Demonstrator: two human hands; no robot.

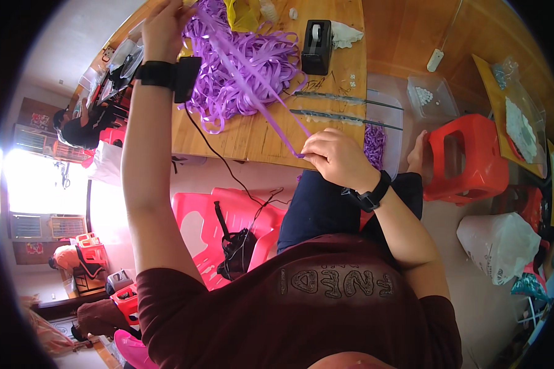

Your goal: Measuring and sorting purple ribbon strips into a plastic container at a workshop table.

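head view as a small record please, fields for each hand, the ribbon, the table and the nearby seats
left hand: at the upper picture edge, beside the purple pile; partly out of frame, grip unclear
right hand: pinches the ribbon by the near edge of the table
ribbon: two purple strands slanting from the right hand toward the left
table: wooden; holds the pile, yellow bag, black dispenser, two dark rods
seats: pink chair on the left, red stool on the right

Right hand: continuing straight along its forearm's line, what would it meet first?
Past the pinched purple strand, the right hand would probably meet the heap of purple ribbon on the table first; the hand's height is unclear.
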